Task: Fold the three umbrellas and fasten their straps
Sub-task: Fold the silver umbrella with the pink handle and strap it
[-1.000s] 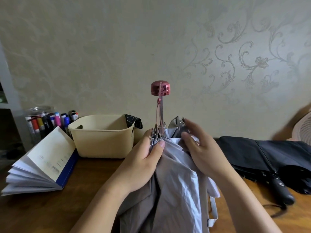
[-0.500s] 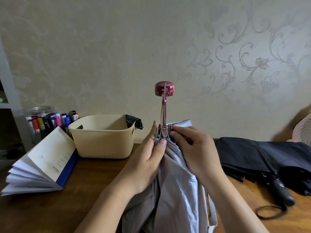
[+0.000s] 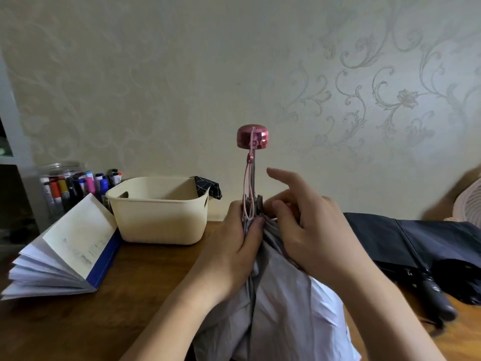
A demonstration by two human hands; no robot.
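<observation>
Head view. A grey umbrella (image 3: 281, 295) stands upright at the centre, its slack, creased woven canopy hanging down to the near edge. A thin metal shaft rises from the gathered rib tips to a glossy pink, drum-shaped handle (image 3: 252, 137). A pink wrist cord (image 3: 247, 188) loops down from the handle along the shaft.

The left hand (image 3: 234, 246) grips the bundled ribs and fabric, with the thumb pressed flat against the front. The right hand (image 3: 312, 230) lies just beside it. Its lower fingers curl onto a fold of the canopy at the rib tips, and its index finger is lifted free.

A black umbrella (image 3: 416, 241) lies collapsed but loose on the right of the desk (image 3: 130, 295), its matte fabric spread out and its dark cylindrical grip (image 3: 437, 295) pointing toward the near right.

A cream plastic basket (image 3: 158, 212) with rounded corners and slot handles sits at left centre, and a dark checked cloth (image 3: 209, 187) lies at its far right corner. A clear jar (image 3: 62, 183) behind it holds coloured markers. A blue-covered book (image 3: 59, 254) stands fanned open, touching the basket's left side.

The desk is dark brown wood with visible grain. Behind it, pale wallpaper (image 3: 364, 100) carries an embossed scroll-and-flower pattern. A pink ribbed fan grille (image 3: 468, 201) enters at the right edge.
</observation>
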